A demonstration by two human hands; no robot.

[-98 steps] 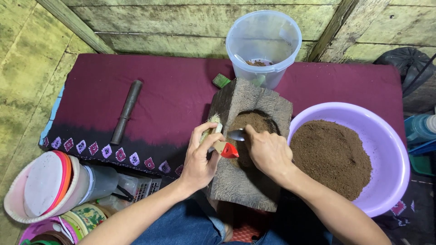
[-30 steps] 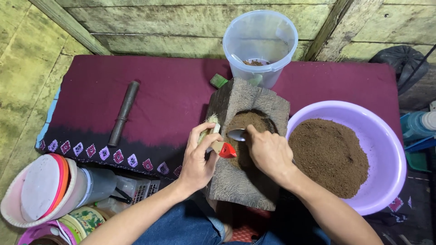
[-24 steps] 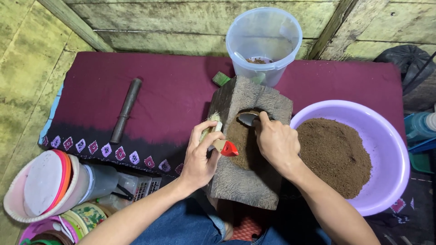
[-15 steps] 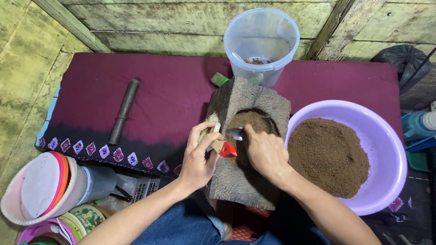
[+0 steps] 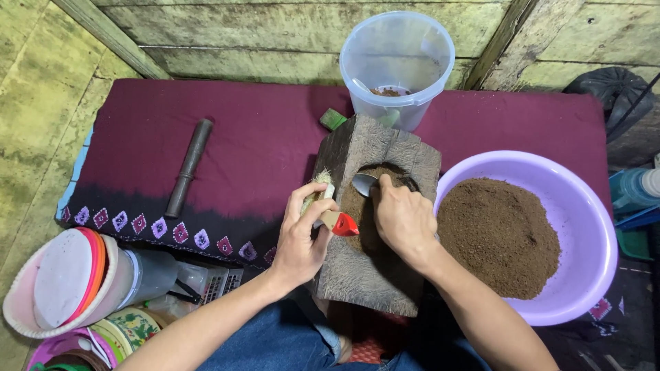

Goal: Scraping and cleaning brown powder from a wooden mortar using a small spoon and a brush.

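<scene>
Rough-hewn wood, shiny metal and soft plastic around a grey wooden block (image 5: 375,227).

The block is coarse, weathered wood with a fibrous, matt face; the spoon (image 5: 364,184) in the right hand (image 5: 404,218) is glossy metal. The left hand (image 5: 302,237) grips a bristly brush (image 5: 323,199) with a red plastic end. The lilac basin (image 5: 584,233) is smooth plastic holding matt brown powder (image 5: 498,237); the bucket (image 5: 397,65) is translucent plastic. The maroon cloth (image 5: 247,137) is matt woven fabric; the dark rod (image 5: 188,168) looks dull.

You see a maroon cloth-covered mat (image 5: 268,144) carrying a dark metal rod (image 5: 188,167), a clear plastic bucket (image 5: 397,65), and perhaps a small green block (image 5: 333,119).
</scene>
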